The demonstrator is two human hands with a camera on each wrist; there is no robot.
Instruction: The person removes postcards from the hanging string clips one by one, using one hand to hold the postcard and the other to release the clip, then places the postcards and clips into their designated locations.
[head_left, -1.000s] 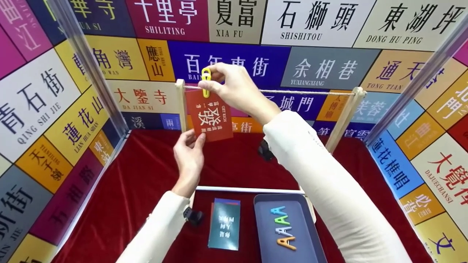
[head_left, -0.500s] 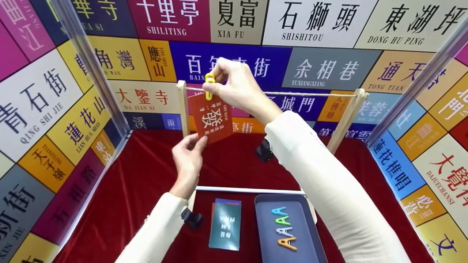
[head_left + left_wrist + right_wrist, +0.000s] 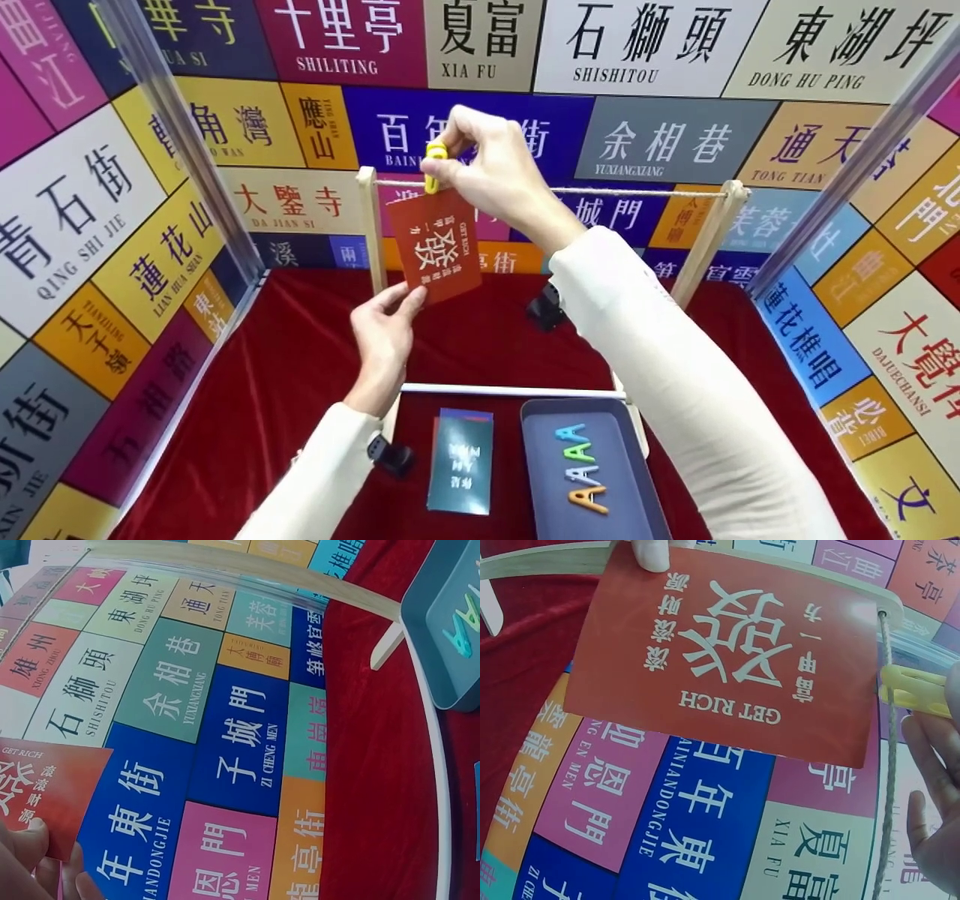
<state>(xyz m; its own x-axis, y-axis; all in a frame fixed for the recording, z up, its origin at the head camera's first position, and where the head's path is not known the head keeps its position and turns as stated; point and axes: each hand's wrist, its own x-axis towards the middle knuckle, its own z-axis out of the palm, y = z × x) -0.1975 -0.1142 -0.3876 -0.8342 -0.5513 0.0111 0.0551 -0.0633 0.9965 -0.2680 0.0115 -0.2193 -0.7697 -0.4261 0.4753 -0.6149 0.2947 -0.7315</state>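
My left hand (image 3: 381, 326) pinches the lower left corner of a red card (image 3: 439, 247) printed with white characters and "GET RICH". The card hangs below a thin rope (image 3: 637, 191) strung between two wooden posts. Higher up, my right hand (image 3: 487, 161) pinches a yellow clothespin (image 3: 433, 166) between thumb and fingers. In the right wrist view the clothespin's tip (image 3: 892, 682) meets the rope beside the card's edge (image 3: 866, 712). Whether it bites on both cannot be told. Only part of the left hand (image 3: 34, 862) shows in the left wrist view, thumb on the card.
A blue-grey tray (image 3: 536, 480) holds several clothespins in blue, green, pale and orange. Left of it lies a small stack of cards, a dark green one (image 3: 461, 465) on top. Wooden posts (image 3: 705, 244) stand on red cloth (image 3: 262, 375), with lettered panels behind.
The right hand and clothespin have shifted slightly right along the rope. My left hand has sunk a little with the card's lower corner. Both grips stay the same.
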